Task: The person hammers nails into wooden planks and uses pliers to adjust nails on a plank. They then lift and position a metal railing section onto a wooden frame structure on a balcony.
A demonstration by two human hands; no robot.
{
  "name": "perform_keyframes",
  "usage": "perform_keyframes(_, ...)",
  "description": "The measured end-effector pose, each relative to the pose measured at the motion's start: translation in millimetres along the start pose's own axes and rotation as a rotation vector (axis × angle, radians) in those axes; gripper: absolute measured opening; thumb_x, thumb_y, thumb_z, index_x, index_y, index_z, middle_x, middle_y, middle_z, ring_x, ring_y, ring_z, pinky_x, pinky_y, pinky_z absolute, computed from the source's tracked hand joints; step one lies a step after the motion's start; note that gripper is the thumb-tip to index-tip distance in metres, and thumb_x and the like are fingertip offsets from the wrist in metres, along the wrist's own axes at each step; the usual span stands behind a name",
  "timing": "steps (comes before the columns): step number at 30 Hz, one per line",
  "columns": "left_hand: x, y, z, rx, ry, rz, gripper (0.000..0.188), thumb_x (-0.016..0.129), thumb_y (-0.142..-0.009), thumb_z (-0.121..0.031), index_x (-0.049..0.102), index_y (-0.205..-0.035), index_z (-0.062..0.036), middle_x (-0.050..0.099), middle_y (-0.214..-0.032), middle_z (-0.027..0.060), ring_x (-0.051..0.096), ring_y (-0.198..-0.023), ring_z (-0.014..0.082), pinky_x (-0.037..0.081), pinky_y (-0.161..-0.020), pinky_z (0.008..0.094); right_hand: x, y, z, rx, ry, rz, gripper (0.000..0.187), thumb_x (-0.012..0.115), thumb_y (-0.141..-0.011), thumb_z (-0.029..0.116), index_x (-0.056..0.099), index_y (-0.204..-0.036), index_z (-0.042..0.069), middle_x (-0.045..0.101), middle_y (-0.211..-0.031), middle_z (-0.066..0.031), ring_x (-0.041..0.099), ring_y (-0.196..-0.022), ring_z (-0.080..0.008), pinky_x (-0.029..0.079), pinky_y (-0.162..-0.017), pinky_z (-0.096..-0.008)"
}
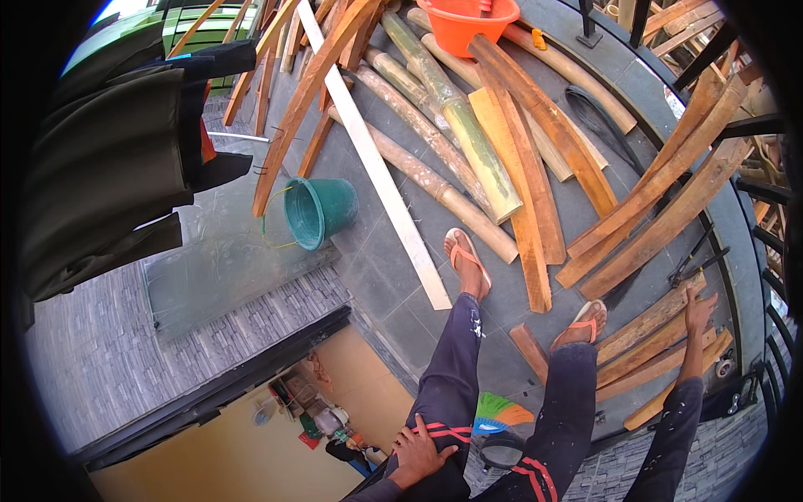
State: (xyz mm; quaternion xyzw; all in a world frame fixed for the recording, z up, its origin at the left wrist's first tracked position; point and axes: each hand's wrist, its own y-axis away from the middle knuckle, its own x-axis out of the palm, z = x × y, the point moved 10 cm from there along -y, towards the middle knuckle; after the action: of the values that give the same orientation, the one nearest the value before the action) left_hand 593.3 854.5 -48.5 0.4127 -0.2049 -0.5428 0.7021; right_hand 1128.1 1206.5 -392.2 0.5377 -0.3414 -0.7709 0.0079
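Observation:
My left hand (418, 456) lies flat on my left leg near the red stripes, its fingers apart and nothing in it. Stretched out to the right, my right hand (698, 314) is open, with fingers spread and nothing in the palm. Just beyond it on the floor lies a black long-handled tool (690, 261), perhaps a cutter; I cannot tell whether the fingertips touch anything. Short wooden planks (640, 356) lie side by side between my right foot and right arm. My sandalled feet stand on grey tiles.
Bamboo poles (452, 109) and long timber boards (527, 201) spread ahead, with a white strip (376, 159) among them. An orange tub (468, 29) stands far off; a green bucket (318, 213) lies tipped at left. Dark clothes (117, 142) hang left; a black railing (757, 125) curves along the right.

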Motion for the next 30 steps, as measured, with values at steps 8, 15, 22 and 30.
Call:
perform_keyframes(8,-3,22,1,-0.094,0.085,-0.107,0.117,0.06,-0.061,-0.075,0.023,-0.133,0.0109,0.043,-0.105,0.0268,0.051,-0.096,0.042,0.042,-0.083,0.0464,30,-190,-43,0.069,0.145,-0.33,0.071,0.055,-0.086,0.032,0.011,-0.14,0.016,0.043,-0.119,-0.0341,0.049,-0.101,-0.0467,0.043,-0.077,-0.0475)
perform_keyframes(15,-28,16,9,-0.132,0.175,-0.077,0.119,0.059,-0.061,-0.077,0.021,-0.131,0.0118,0.043,-0.107,0.0282,0.05,-0.097,0.0443,0.042,-0.085,0.0472,28,-151,-18,0.059,0.054,-0.282,0.078,0.06,-0.085,0.033,0.007,-0.14,0.012,0.046,-0.117,-0.0383,0.049,-0.105,-0.0507,0.042,-0.086,-0.0535)
perform_keyframes(22,-59,-2,13,-0.047,0.109,-0.142,0.117,0.06,-0.062,-0.074,0.021,-0.131,0.0115,0.043,-0.111,0.029,0.05,-0.1,0.0433,0.041,-0.086,0.0482,-45,-23,18,-0.16,-0.068,-0.599,0.076,0.058,-0.086,0.018,0.007,-0.136,-0.006,0.04,-0.119,-0.0363,0.044,-0.11,-0.0458,0.035,-0.096,-0.047)
perform_keyframes(30,-78,-18,0,0.168,0.316,-0.355,0.113,0.061,-0.067,-0.068,0.018,-0.133,0.0137,0.032,-0.127,0.0372,0.03,-0.122,0.0509,0.023,-0.104,0.0503,-106,211,136,-0.088,-0.512,-0.184,0.08,0.058,-0.082,0.001,0.006,-0.142,0.008,0.041,-0.114,-0.0197,0.052,-0.092,-0.0276,0.046,-0.08,-0.0346)
